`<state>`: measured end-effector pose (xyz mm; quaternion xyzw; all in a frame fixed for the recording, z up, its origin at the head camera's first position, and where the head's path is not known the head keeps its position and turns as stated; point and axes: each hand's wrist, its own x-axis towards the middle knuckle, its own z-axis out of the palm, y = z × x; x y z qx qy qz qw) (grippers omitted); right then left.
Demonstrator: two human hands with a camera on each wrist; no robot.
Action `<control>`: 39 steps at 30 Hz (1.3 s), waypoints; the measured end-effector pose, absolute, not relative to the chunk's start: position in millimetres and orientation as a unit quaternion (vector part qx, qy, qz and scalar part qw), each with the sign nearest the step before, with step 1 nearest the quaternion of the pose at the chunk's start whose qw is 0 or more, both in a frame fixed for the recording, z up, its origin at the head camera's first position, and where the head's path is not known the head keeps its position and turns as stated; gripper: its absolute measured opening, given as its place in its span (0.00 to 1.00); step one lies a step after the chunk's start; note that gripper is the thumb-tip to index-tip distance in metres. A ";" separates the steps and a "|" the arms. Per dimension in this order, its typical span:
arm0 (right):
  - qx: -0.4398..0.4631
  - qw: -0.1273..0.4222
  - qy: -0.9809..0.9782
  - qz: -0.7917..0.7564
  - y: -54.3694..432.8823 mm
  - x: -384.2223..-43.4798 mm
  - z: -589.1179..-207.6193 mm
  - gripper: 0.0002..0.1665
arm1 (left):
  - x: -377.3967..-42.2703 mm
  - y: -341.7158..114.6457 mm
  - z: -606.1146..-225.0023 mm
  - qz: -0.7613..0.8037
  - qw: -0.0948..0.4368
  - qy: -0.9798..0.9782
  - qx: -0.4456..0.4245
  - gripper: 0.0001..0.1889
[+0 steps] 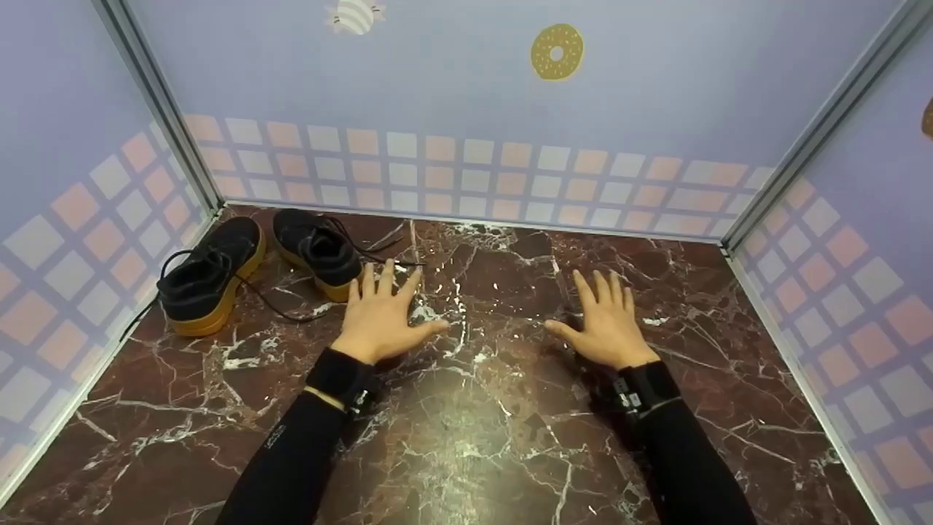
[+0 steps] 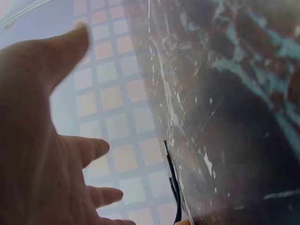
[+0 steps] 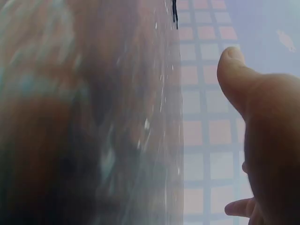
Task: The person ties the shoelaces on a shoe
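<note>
Two dark shoes with yellow-orange soles and loose black laces are on the marbled surface at the left in the head view. The left shoe [image 1: 211, 273] stands by the side wall; the other shoe [image 1: 321, 251] is just right of it. My left hand [image 1: 379, 317] is spread palm down with straight fingers, its fingertips beside the right-hand shoe's toe in this view. In the left wrist view, black lace ends [image 2: 173, 183] show beyond the fingers. My right hand [image 1: 605, 324] is likewise spread, over the right half of the surface, holding nothing.
Brown marbled surface [image 1: 466, 452] with white veins lies under both hands. A lilac back panel [image 1: 452, 73] with pink and white squares closes the far side. Similar side panels stand at left and right, joined by grey metal corner posts [image 1: 791, 131].
</note>
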<state>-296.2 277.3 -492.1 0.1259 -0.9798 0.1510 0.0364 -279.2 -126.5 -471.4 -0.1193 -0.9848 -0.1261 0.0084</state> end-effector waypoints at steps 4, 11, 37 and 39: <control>0.137 0.041 -0.974 0.174 257.4 -303.7 -486.8 0.69 | -282.6 -132.2 -464.6 -0.152 0.028 -0.980 -0.125 0.62; 0.168 0.046 -0.960 0.217 212.4 -322.3 -473.9 0.60 | -289.1 -146.7 -452.8 -0.226 0.111 -0.958 -0.137 0.55; 0.213 -0.032 -0.878 0.428 72.6 -376.4 -445.8 0.39 | -310.9 -209.7 -457.8 -0.489 0.275 -0.823 0.091 0.34; 0.212 -0.039 -0.881 0.422 66.4 -377.0 -447.3 0.39 | -311.7 -213.6 -459.4 -0.503 0.265 -0.816 0.102 0.35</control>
